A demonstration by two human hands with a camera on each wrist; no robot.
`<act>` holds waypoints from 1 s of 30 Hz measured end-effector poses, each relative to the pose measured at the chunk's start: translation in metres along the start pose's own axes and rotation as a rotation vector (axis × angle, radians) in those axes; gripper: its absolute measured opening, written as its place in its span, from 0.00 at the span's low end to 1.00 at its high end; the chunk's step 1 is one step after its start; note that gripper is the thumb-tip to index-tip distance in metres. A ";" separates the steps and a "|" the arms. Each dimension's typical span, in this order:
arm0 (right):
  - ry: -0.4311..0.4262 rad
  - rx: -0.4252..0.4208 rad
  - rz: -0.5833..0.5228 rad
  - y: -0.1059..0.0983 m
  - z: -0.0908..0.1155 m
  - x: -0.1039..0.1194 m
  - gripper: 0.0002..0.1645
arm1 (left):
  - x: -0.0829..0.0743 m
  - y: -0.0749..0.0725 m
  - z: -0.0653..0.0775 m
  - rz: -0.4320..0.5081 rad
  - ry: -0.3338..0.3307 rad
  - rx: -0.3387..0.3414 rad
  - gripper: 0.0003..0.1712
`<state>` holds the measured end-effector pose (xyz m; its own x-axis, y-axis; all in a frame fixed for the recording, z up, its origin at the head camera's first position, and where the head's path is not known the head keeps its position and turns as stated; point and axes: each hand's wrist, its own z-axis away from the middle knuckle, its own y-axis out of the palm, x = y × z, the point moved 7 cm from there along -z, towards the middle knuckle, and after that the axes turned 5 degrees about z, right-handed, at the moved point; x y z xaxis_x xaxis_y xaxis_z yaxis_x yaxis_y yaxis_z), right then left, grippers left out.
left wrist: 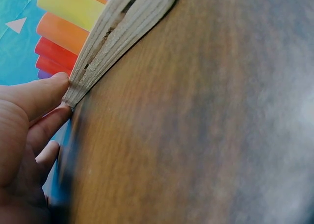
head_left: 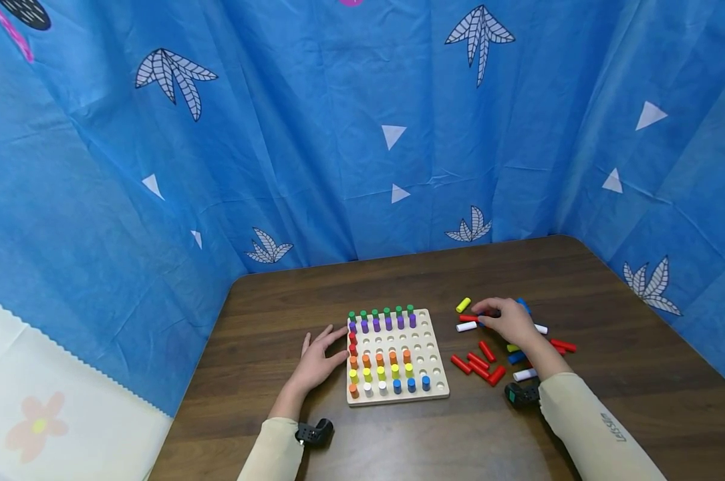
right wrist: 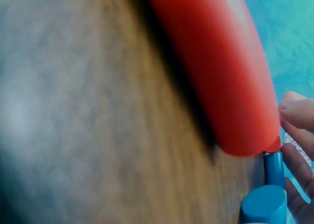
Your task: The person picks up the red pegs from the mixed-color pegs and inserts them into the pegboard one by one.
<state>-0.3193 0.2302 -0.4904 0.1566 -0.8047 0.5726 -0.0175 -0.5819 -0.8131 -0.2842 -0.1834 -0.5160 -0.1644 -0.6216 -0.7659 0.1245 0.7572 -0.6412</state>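
Note:
My left hand [head_left: 319, 364] lies at the left side of a light wooden pegboard [head_left: 432, 354], fingers spread, thumb and fingertips at its edge. In the left wrist view, the thumb [left wrist: 44, 94] touches the board's side [left wrist: 130, 33] near the red pegs. Rows of coloured pegs stand upright in the board, with bare holes toward the right. My right hand [head_left: 512, 324] reaches over the loose pegs, its curved fingers apart. Its fingertips are right at a red peg [head_left: 468, 318] lying on the table. In the right wrist view, a blue peg [right wrist: 265, 204] shows below these fingers.
Several red pegs [head_left: 478, 361] lie between the board and my right forearm. A yellow peg [head_left: 463, 305] and a white peg [head_left: 467, 327] lie left of my right hand; blue and white ones lie around its wrist. A blue curtain [head_left: 338, 133] hangs behind the brown table [head_left: 290, 300].

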 end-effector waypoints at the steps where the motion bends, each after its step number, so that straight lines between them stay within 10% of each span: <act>1: -0.001 0.000 0.001 0.000 0.000 0.000 0.13 | 0.000 0.000 0.000 0.001 0.000 0.000 0.30; 30: -0.002 -0.005 0.068 0.003 -0.002 -0.002 0.10 | 0.002 0.002 0.002 0.007 0.005 -0.003 0.30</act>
<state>-0.3215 0.2299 -0.4937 0.1569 -0.8422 0.5159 -0.0335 -0.5266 -0.8495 -0.2827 -0.1831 -0.5188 -0.1688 -0.6151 -0.7701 0.1223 0.7622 -0.6356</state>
